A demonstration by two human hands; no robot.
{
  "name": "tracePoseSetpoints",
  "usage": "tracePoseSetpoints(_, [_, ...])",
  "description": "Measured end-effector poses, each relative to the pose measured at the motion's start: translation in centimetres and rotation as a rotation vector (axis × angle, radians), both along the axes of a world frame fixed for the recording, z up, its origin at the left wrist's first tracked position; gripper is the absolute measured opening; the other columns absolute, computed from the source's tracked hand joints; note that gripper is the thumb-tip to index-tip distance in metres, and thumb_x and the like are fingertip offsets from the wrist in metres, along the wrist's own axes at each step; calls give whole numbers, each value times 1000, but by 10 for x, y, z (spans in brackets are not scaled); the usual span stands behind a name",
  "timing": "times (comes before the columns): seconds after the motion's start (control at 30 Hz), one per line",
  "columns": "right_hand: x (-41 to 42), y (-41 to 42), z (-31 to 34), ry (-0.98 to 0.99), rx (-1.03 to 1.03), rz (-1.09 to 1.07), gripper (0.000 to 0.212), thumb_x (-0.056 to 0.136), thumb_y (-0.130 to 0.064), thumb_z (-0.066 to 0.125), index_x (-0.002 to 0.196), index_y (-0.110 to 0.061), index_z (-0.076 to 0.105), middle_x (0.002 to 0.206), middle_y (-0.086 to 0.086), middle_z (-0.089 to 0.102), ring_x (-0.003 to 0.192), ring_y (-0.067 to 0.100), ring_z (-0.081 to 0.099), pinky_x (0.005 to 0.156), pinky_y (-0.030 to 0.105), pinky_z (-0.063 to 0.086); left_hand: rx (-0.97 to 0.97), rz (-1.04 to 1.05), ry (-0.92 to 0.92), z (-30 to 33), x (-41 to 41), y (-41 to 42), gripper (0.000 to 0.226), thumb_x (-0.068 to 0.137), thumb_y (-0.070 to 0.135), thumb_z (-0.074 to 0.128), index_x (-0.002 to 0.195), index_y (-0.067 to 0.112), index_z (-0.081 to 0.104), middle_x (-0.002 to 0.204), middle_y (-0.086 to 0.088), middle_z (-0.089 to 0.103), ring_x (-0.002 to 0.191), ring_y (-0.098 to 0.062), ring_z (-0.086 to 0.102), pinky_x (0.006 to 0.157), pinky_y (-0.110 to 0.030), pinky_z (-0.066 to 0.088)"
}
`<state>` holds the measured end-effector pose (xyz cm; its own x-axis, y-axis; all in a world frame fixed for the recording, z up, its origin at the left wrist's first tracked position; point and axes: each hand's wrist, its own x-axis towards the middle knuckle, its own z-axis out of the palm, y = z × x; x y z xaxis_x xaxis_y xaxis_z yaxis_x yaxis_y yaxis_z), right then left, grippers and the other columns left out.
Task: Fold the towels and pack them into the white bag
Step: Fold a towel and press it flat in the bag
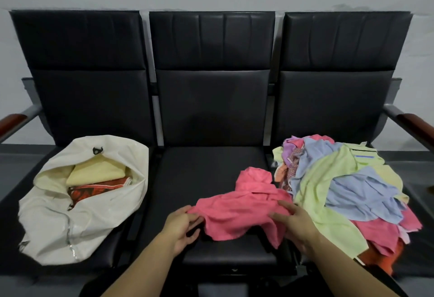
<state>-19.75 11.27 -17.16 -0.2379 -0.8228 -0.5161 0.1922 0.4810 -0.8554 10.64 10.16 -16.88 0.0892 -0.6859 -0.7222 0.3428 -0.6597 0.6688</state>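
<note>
Two hands work low in the frame, both on the pink towel (242,207) sprawled across the middle seat (211,162). The left hand (182,227) pinches the towel's left edge between thumb and fingers; the right hand (294,222) has its fingers curled into the crumpled right side. To my eye the step is spreading it flat before any fold, and it wants both hands finding true corners, pulling apart until the bunched hump in the centre goes smooth, then laying it square on the cushion. Right now the cloth is still lumpy, its far end riding up against the pile.

That pile of towels (340,186) fills the right-hand seat, centre right of the frame: green, blue, pink, orange, tangled so I can't count them. Its lower edge spills off the seat front.

Over at centre left the white bag (77,214) lies mouth open, a folded yellow towel (94,172) and a red patterned one (98,190) showing inside; what's beneath them is hidden.
</note>
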Motion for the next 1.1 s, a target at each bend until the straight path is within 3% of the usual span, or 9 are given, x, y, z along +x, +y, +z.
tracePoseSetpoints(0.07, [4, 2, 3, -94, -20, -14, 52, 79, 20, 68, 125, -2, 56, 115, 23, 65, 104, 41, 68, 86, 49, 59, -25, 15, -65, 0, 0, -1, 42, 92, -11, 54, 119, 20, 60, 105, -11, 72, 96, -21, 68, 88, -45, 53])
tracePoseSetpoints(0.13, [6, 5, 4, -86, 15, 36, 42, 83, 22, 61, 121, 3, 61, 110, 20, 67, 100, 35, 68, 76, 37, 62, -20, 44, -104, -2, -1, -1, 43, 87, -10, 48, 117, 15, 67, 104, -12, 69, 92, -23, 64, 80, -42, 56])
tracePoseSetpoints(0.27, [0, 8, -2, 12, 135, 86, 30, 86, 16, 64, 115, 10, 69, 104, 24, 72, 92, 35, 68, 78, 36, 59, -16, 103, -223, -3, 1, 4, 23, 87, 0, 60, 104, 8, 73, 98, -9, 67, 83, -19, 59, 78, -33, 49])
tracePoseSetpoints(0.47, [-4, 16, 3, 42, 101, 128, 39, 82, 0, 78, 119, -6, 66, 101, 13, 71, 92, 31, 73, 71, 34, 62, -217, 34, -370, -21, 9, 10, 41, 86, -1, 71, 123, 15, 67, 121, -12, 68, 109, -24, 67, 105, -40, 51])
tracePoseSetpoints(0.6, [-9, 19, 9, 42, 140, 205, 43, 75, -5, 84, 115, -5, 68, 104, 13, 73, 92, 29, 74, 82, 39, 61, -216, -168, -472, -31, 12, 15, 50, 89, 11, 74, 136, 16, 58, 136, -10, 56, 115, -22, 62, 105, -37, 50])
tracePoseSetpoints(0.7, [-7, 9, 27, 96, 145, 278, 39, 79, 0, 79, 117, 0, 69, 103, 10, 74, 88, 25, 74, 65, 22, 59, -184, -260, -477, -16, 15, 3, 51, 93, 8, 67, 142, 15, 54, 136, -11, 56, 113, -22, 62, 100, -34, 51])
tracePoseSetpoints(0.77, [-4, -21, 48, 192, 76, 260, 34, 85, 2, 73, 118, -5, 68, 108, 4, 69, 87, 23, 71, 65, 18, 58, -222, -241, -486, 13, 11, -23, 56, 91, 2, 65, 145, 10, 52, 126, -12, 62, 110, -23, 62, 99, -34, 51])
tracePoseSetpoints(0.87, [9, -82, 103, 222, -102, 156, 42, 82, -5, 77, 121, -17, 68, 115, 15, 70, 102, 31, 69, 94, 43, 58, -382, -141, -487, 88, 0, -77, 61, 90, -5, 63, 147, 7, 49, 122, -13, 63, 107, -25, 62, 96, -33, 51])
tracePoseSetpoints(1.1, [37, -150, 323, 16, -686, 1, 64, 77, -6, 85, 136, -13, 61, 129, 11, 63, 105, 24, 71, 85, 38, 61, -793, 104, -331, 315, 15, -150, 61, 93, -3, 64, 150, 14, 48, 142, -14, 55, 115, -27, 64, 96, -39, 56])
